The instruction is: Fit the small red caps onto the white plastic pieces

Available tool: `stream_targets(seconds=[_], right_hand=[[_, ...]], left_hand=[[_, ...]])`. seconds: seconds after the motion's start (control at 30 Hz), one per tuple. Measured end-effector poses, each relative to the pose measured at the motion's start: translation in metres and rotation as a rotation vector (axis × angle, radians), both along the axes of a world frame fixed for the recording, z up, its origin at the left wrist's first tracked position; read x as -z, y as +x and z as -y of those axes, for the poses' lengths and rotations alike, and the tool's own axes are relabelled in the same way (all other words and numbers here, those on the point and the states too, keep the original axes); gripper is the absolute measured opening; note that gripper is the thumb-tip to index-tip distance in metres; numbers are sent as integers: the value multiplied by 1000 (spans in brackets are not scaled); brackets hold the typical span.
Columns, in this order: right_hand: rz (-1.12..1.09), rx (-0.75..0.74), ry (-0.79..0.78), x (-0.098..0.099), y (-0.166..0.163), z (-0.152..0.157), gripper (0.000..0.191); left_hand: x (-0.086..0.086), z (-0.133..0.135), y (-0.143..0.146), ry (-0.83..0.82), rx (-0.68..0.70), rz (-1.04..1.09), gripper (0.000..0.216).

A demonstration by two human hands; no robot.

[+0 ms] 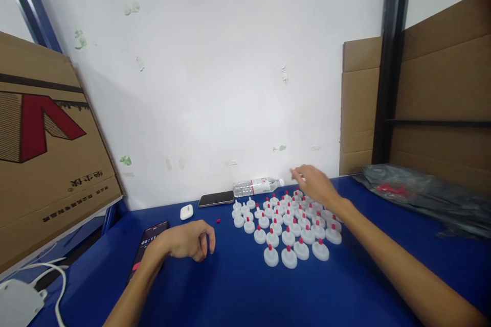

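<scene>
My left hand (192, 240) hovers over the blue table, fingers loosely bent and apart, with nothing visible in them. Close to it lies a small loose red cap (218, 220). My right hand (315, 184) reaches over the back of a group of small white squeeze bottles (288, 236), its thumb and fingers apart and nothing seen between them. Most of these bottles stand upright with red tips. Several at the group's left back, such as one white-nozzled bottle (250, 203), show no red tip. My right hand and forearm hide part of the group.
A clear water bottle (255, 187) lies against the wall beside a dark phone (216, 199). A white earbud case (186, 212) and another phone (153, 232) are at left. Cardboard (49, 163) stands left; a grey plastic bag (418, 204) with red bits lies right.
</scene>
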State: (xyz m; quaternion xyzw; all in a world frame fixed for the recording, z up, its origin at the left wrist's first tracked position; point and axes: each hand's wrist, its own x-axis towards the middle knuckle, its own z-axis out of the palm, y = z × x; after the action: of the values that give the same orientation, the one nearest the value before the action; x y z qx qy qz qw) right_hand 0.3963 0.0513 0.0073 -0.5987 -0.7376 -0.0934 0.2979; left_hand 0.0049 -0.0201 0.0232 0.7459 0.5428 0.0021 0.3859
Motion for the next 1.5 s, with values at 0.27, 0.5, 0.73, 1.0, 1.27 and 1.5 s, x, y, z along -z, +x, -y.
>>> stream_targets(seconds=[0.27, 0.5, 0.73, 1.0, 1.27, 1.5], right_hand=[[186, -438, -124, -3, -97, 12, 50], [252, -489, -301, -2, -117, -12, 69], [63, -590, -88, -22, -92, 24, 38], [225, -767, 182, 0, -119, 70, 15], [268, -756, 185, 8, -123, 70, 2], [173, -748, 267, 7, -122, 71, 6]], left_hand=[[11, -7, 14, 279, 80, 85, 37], [-2, -4, 31, 490, 98, 188, 40], [14, -16, 43, 615, -254, 765, 5], [29, -5, 69, 371, -388, 1289, 16], [30, 0, 75, 330, -317, 1270, 15], [28, 3, 77, 344, -266, 1248, 16]])
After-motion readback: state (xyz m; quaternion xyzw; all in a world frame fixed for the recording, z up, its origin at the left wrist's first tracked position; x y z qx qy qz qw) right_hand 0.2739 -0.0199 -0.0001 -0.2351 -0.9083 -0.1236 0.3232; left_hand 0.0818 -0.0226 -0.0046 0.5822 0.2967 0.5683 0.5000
